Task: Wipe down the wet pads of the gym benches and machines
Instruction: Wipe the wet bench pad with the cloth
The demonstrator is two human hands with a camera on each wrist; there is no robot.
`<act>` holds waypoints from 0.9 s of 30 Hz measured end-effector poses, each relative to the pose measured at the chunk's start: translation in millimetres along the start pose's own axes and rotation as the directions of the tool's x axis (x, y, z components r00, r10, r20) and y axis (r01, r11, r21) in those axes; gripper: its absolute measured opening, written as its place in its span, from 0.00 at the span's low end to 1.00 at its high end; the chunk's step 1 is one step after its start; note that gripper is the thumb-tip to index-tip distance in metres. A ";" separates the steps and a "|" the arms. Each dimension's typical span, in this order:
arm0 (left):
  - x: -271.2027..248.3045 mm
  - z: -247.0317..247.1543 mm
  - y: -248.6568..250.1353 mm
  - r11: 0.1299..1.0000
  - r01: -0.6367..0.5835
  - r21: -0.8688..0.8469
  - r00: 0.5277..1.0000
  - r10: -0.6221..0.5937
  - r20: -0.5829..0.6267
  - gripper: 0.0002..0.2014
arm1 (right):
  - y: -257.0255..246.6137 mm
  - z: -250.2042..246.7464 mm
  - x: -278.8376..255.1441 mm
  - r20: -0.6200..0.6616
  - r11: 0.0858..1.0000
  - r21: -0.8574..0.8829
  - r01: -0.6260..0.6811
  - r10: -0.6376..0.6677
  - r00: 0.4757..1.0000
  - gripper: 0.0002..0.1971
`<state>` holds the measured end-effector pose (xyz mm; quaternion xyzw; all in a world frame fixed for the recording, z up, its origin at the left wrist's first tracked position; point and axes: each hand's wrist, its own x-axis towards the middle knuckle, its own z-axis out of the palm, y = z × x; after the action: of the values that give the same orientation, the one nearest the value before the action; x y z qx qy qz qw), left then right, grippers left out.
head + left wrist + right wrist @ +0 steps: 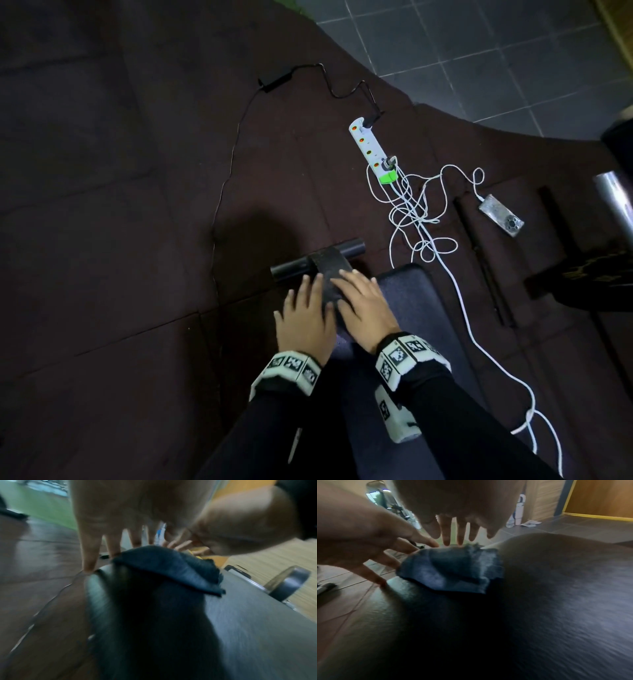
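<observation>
A dark cloth [330, 274] lies over the near end of a dark padded bench [414, 301], above the bench's black foot bar [291, 269]. My left hand [305, 317] lies flat at the cloth's left edge with its fingers straight and spread. My right hand [361, 301] presses flat on the cloth's right part. In the left wrist view the left fingers [89, 555] point down beside the cloth [168, 569] on the pad [257, 622]. The right wrist view has the right fingers [459, 534] straight above the cloth [450, 569], and the left hand [359, 534] beside it.
On the dark rubber floor beyond the bench lie a white power strip [368, 145], tangled white cables [421, 219], a silver phone [501, 219] and a thin black cable [226, 178]. A metal bar [616, 198] stands at the right. Grey tiles [479, 41] cover the far floor.
</observation>
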<state>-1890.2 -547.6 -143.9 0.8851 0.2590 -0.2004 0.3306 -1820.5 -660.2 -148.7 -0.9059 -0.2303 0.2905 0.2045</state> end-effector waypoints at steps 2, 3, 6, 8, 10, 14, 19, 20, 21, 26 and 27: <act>13.0 3.5 18.2 0.989 0.020 0.145 0.981 -0.048 0.190 0.29 | 17.8 -6.9 -11.4 -0.088 0.997 -0.020 -0.068 0.066 0.994 0.36; 17.3 5.3 25.7 0.982 0.015 0.189 0.967 -0.063 0.249 0.28 | 27.6 -9.7 -17.6 -0.135 0.993 -0.022 -0.118 0.114 0.984 0.36; 19.7 8.4 34.3 0.965 -0.030 0.260 0.963 -0.042 0.266 0.27 | 56.7 -15.1 -37.9 -0.255 0.958 0.003 -0.288 0.279 0.926 0.31; 17.3 8.3 25.8 0.975 -0.071 0.211 0.972 0.020 0.235 0.25 | 74.0 -17.7 -52.8 -0.267 0.914 0.042 -0.405 0.400 0.876 0.26; 17.0 5.3 7.0 0.983 -0.149 0.110 0.967 0.121 0.223 0.20 | 87.3 -19.6 -67.5 -0.205 0.855 0.064 -0.515 0.516 0.832 0.24; 8.8 0.7 -35.2 0.957 -0.213 -0.196 0.961 0.241 0.135 0.12 | 101.6 -17.8 -91.0 -0.057 0.786 0.144 -0.602 0.613 0.788 0.28; 3.6 7.0 -35.0 0.967 -0.172 -0.187 0.978 0.191 0.087 0.17 | 103.1 -17.0 -90.3 -0.038 0.768 0.172 -0.617 0.631 0.775 0.30; 6.0 10.3 -32.1 0.975 -0.173 -0.138 0.980 0.184 0.075 0.19 | 102.6 -17.6 -90.0 -0.042 0.766 0.175 -0.618 0.633 0.773 0.30; 8.7 13.5 -29.9 0.978 -0.185 -0.098 0.980 0.191 0.052 0.19 | 102.1 -17.8 -89.9 -0.047 0.767 0.179 -0.617 0.633 0.773 0.30; 16.8 5.6 -27.5 0.962 -0.221 -0.162 0.975 0.215 -0.052 0.16 | 103.3 -16.6 -89.4 -0.056 0.766 0.181 -0.617 0.635 0.771 0.31; 18.0 3.1 -30.6 0.955 -0.230 -0.187 0.973 0.223 -0.057 0.16 | 103.8 -16.0 -89.2 -0.057 0.765 0.185 -0.616 0.635 0.771 0.31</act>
<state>-1894.7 -524.1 -170.3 0.8761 0.1798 -0.1198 0.4310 -1844.2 -796.0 -150.5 -0.9272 0.1206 0.3061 0.1788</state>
